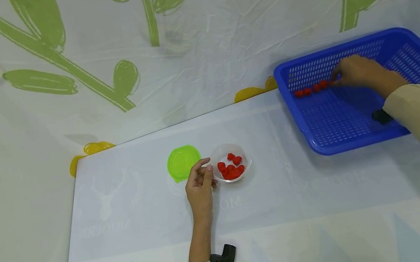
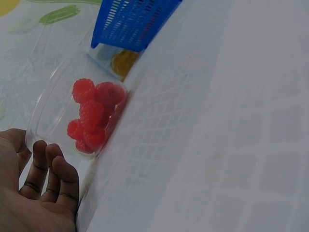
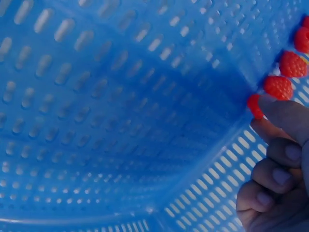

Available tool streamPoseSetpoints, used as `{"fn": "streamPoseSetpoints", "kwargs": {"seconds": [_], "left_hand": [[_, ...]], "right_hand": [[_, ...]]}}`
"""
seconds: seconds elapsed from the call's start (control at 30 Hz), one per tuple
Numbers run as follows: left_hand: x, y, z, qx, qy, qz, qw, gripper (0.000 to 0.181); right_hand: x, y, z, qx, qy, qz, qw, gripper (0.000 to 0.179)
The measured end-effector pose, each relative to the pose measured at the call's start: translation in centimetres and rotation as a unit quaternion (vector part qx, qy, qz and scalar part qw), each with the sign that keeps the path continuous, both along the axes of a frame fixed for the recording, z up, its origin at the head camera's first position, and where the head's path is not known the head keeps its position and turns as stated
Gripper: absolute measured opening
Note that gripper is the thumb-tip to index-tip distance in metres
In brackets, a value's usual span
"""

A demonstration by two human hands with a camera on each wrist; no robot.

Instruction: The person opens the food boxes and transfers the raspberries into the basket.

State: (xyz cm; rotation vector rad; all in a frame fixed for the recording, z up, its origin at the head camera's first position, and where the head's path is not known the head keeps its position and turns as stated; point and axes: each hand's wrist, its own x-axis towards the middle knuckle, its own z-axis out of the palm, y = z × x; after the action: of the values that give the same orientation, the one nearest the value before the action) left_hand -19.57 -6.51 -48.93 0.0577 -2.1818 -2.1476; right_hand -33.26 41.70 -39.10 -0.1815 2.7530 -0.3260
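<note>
A clear plastic bowl (image 1: 213, 153) with several red raspberries (image 1: 232, 172) in it stands on the table. My left hand (image 1: 200, 192) holds it at its left side, thumb and fingertips at the rim; the left wrist view shows the other fingers curled beside the bowl (image 2: 53, 104). Inside the blue basket (image 1: 344, 142), my right hand (image 1: 359, 73) pinches a raspberry (image 3: 254, 106) between thumb and index finger, its other fingers curled in. That berry is at the near end of a row of raspberries (image 1: 308, 91) along the basket's back wall.
A bright green lid (image 1: 183, 162) lies on the white-covered table (image 1: 147, 232) left of the bowl, close to my left hand. The basket takes up the table's right side, its high slotted walls around my right hand. A leaf-patterned sheet (image 1: 219, 56) hangs behind the table.
</note>
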Motion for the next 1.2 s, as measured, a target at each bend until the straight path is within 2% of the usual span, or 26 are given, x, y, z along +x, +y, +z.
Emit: {"fn": "streamPoseSetpoints", "kwargs": {"seconds": [0.17, 0.37, 0.57, 0.83, 1.0, 1.1, 1.2], "left_hand": [[0.0, -0.2, 0.1, -0.009, 0.003, -0.002, 1.0000, 0.028], [-0.1, -0.2, 0.3, -0.019, 0.011, 0.007, 0.9997, 0.027], [0.1, 0.1, 0.2, -0.017, 0.002, -0.004, 0.9998, 0.028], [0.4, 0.2, 0.0, -0.013, 0.000, -0.001, 0.9999, 0.029], [0.4, 0.2, 0.0, -0.010, 0.000, -0.003, 0.9999, 0.028], [0.3, 0.1, 0.1, -0.008, 0.000, -0.004, 1.0000, 0.028], [0.2, 0.0, 0.3, -0.009, -0.001, -0.002, 1.0000, 0.027]], "right_hand": [[0.4, -0.6, 1.2, 0.005, 0.003, -0.008, 1.0000, 0.044], [1.6, -2.1, 4.0, 0.022, 0.022, 0.004, 0.9995, 0.041], [4.0, -4.2, 6.5, 0.017, 0.064, 0.018, 0.9977, 0.040], [8.3, -10.5, 9.2, -0.044, 0.143, 0.054, 0.9873, 0.026], [10.3, -14.3, 9.9, -0.070, 0.158, 0.094, 0.9804, 0.023], [11.0, -16.6, 9.7, -0.085, 0.165, 0.124, 0.9747, 0.022], [11.4, -19.2, 9.0, -0.106, 0.149, 0.140, 0.9732, 0.023]]}}
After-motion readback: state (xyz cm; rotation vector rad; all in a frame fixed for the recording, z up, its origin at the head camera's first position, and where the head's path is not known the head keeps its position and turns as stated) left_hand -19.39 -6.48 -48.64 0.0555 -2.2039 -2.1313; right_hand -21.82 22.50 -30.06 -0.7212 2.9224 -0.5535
